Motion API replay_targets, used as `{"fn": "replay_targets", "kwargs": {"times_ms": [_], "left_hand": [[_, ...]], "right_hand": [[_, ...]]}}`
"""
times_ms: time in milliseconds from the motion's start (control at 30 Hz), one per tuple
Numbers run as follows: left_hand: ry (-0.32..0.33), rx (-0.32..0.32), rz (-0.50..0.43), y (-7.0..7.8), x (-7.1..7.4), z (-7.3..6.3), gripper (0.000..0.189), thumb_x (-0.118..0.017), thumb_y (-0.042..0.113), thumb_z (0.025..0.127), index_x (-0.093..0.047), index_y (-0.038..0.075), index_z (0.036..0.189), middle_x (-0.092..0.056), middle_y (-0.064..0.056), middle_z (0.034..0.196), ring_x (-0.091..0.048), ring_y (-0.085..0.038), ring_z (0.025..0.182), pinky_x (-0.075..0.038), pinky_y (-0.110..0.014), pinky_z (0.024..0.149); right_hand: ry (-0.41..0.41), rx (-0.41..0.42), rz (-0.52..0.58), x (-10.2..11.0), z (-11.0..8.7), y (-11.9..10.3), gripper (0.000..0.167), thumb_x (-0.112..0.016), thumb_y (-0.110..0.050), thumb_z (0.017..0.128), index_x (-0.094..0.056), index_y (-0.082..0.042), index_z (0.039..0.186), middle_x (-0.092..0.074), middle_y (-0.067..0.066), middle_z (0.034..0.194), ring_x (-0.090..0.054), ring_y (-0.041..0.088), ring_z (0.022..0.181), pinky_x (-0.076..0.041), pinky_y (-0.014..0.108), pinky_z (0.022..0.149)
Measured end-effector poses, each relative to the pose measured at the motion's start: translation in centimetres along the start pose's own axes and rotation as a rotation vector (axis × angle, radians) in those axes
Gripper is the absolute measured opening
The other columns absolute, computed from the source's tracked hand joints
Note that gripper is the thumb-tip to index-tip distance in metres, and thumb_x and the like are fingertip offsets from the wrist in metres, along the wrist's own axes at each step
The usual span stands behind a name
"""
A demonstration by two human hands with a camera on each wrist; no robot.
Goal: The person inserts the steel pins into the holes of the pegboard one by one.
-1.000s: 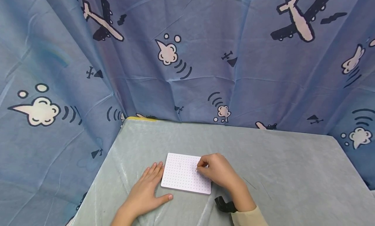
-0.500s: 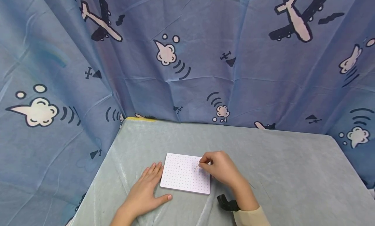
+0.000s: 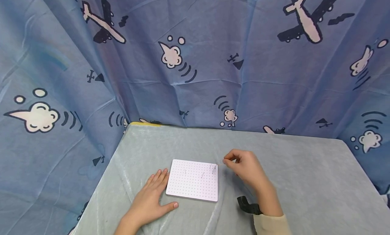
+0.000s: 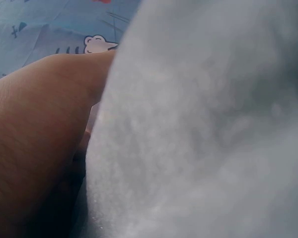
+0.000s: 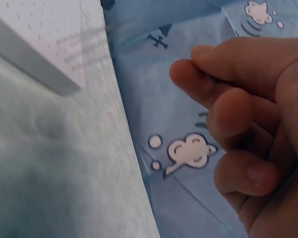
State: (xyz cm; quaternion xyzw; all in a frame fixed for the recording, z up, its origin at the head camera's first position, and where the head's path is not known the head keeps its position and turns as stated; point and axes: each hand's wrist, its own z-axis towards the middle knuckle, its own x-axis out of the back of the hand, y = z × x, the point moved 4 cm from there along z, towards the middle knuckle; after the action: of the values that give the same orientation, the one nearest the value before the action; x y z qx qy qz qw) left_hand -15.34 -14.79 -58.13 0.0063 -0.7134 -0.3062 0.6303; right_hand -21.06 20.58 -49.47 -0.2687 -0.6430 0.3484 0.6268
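A white board (image 3: 192, 187) with a grid of small holes lies flat on the table. Several thin, needle-like pins stand up from it: one pin (image 3: 185, 171) towards the far left, another pin (image 3: 202, 175) right of the middle, and a cluster of pins (image 3: 213, 169) by the far right corner. My left hand (image 3: 149, 201) rests flat on the cloth, fingertips at the board's left edge. Beyond the right edge hovers my right hand (image 3: 245, 165), fingers loosely curled; in the right wrist view the hand (image 5: 253, 109) shows nothing between thumb and fingers. The left wrist view is mostly blocked by blurred cloth.
A pale grey cloth (image 3: 304, 180) covers the table. Blue curtains (image 3: 195, 59) with printed planes and clouds close off the back and both sides. A black band (image 3: 249, 206) sits on my right wrist. A yellow strip (image 3: 146, 124) shows at the far left edge.
My right hand has moved off the board, up and to the right, uncovering the pins at the far right corner. The pin right of the middle now stands free. My left hand stays put.
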Motion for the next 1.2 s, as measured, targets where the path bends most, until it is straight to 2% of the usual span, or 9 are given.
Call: {"fn": "replay_targets", "kwargs": {"times_ms": [133,367,533,633,900,1200], "left_hand": [[-0.005,0.004,-0.003,0.0,-0.1,0.0,0.114,-0.073,0.076,0.09,-0.037,0.004,0.169,-0.027,-0.008,0.179,-0.018,-0.027,0.167,-0.012,-0.044,0.137],[-0.002,-0.001,0.005,-0.1,-0.2,0.0,0.113,-0.074,0.075,0.09,-0.037,0.004,0.169,-0.026,-0.008,0.179,-0.018,-0.027,0.167,-0.012,-0.043,0.137],[0.008,-0.007,0.015,-0.1,-0.2,0.0,0.112,-0.074,0.075,0.09,-0.038,0.004,0.169,-0.027,-0.007,0.179,-0.019,-0.027,0.167,-0.013,-0.044,0.137],[0.008,-0.008,0.015,-0.1,-0.2,0.1,0.112,-0.074,0.075,0.09,-0.038,0.004,0.169,-0.027,-0.007,0.179,-0.019,-0.026,0.167,-0.013,-0.044,0.137],[-0.001,-0.011,0.006,0.0,-0.2,0.2,0.113,-0.074,0.075,0.09,-0.036,0.004,0.17,-0.026,-0.007,0.179,-0.017,-0.026,0.167,-0.012,-0.043,0.137],[0.005,-0.007,0.027,-0.2,-0.3,0.0,0.113,-0.072,0.077,0.09,-0.037,0.005,0.17,-0.026,-0.006,0.179,-0.018,-0.026,0.167,-0.013,-0.043,0.137]], "right_hand": [[-0.005,-0.033,-0.02,1.3,-0.2,1.0,0.005,-0.08,-0.014,0.1,-0.082,-0.01,0.1,-0.077,0.002,0.093,-0.061,0.021,0.061,-0.055,0.032,0.053],[-0.057,-0.115,-0.089,3.3,-0.7,2.7,0.006,-0.079,-0.016,0.101,-0.08,-0.01,0.102,-0.076,0.002,0.097,-0.065,0.024,0.062,-0.054,0.037,0.057],[-0.105,-0.168,-0.076,4.0,-1.0,3.5,0.008,-0.078,-0.015,0.101,-0.079,-0.007,0.103,-0.074,0.007,0.094,-0.068,0.029,0.067,-0.056,0.039,0.062],[-0.146,-0.19,-0.073,4.0,-1.1,3.8,0.009,-0.078,-0.014,0.1,-0.078,-0.005,0.102,-0.073,0.009,0.09,-0.067,0.027,0.068,-0.057,0.038,0.064],[-0.254,-0.242,-0.182,4.4,-1.8,5.1,0.011,-0.082,-0.012,0.094,-0.073,-0.007,0.088,-0.066,0.003,0.074,-0.059,0.019,0.065,-0.05,0.035,0.061],[-0.363,-0.416,-0.245,4.7,-2.5,6.4,0.015,-0.078,-0.007,0.084,-0.07,-0.008,0.072,-0.057,0.0,0.063,-0.051,0.017,0.06,-0.042,0.032,0.058]]}}
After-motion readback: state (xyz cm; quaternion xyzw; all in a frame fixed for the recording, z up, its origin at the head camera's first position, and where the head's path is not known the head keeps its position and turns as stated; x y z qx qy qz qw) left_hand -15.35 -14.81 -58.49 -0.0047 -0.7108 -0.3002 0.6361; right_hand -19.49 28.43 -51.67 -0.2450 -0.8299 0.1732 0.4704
